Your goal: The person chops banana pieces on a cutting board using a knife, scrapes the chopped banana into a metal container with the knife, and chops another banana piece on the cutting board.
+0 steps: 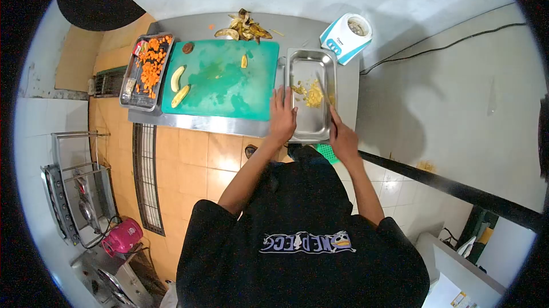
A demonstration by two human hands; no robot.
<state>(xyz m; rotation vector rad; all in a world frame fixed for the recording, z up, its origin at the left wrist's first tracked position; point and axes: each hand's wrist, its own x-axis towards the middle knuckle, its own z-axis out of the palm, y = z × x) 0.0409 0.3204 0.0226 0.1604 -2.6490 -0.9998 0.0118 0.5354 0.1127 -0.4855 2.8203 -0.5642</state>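
A steel tray [311,134] holds chopped yellow pieces [313,95] that look like mashed banana. My left hand [282,118] lies with fingers stretched along the tray's left rim, beside the cutting board's right edge. On the other side, my right hand [343,141] is closed around what looks like a knife [323,88], its thin blade slanting into the tray near the pieces. The handle is mostly hidden by my fingers. Left of the tray is a green cutting board [223,88] with two peeled bananas [178,79] and a small banana piece [244,61].
A clear tray of orange chunks [151,68] stands at the table's left end. Banana peels [247,26] lie behind the board. A white and blue blender base [346,38] stands at the back right. A cable [434,43] runs along the wall.
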